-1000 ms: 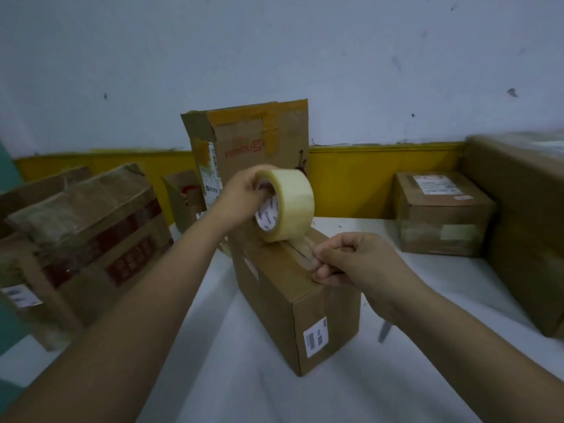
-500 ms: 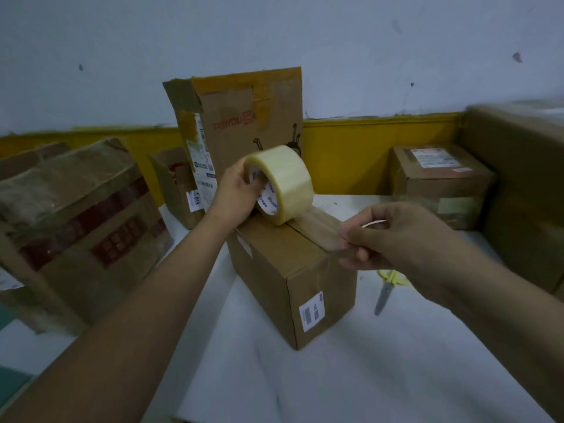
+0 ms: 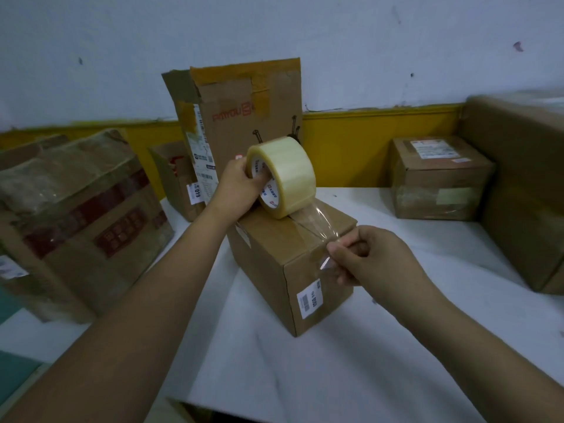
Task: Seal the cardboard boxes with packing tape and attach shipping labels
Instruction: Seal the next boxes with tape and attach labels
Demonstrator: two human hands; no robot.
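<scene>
A small brown cardboard box (image 3: 268, 257) stands on the white table, a barcode label (image 3: 309, 299) on its near side. My left hand (image 3: 241, 187) grips a roll of clear packing tape (image 3: 283, 175) through its core, holding it on the box's far top edge. A strip of clear tape (image 3: 317, 227) runs from the roll over the box top. My right hand (image 3: 363, 254) pinches the strip's free end just past the box's near top edge.
A tall opened carton (image 3: 250, 117) stands behind the box. Taped cartons (image 3: 76, 215) crowd the left; a labelled box (image 3: 439, 175) and a large carton (image 3: 525, 184) sit right. The white table (image 3: 305, 370) extends toward me.
My right hand has drawn the tape end from the middle of the box top toward me, past its near edge. The roll stayed at the box's far edge.
</scene>
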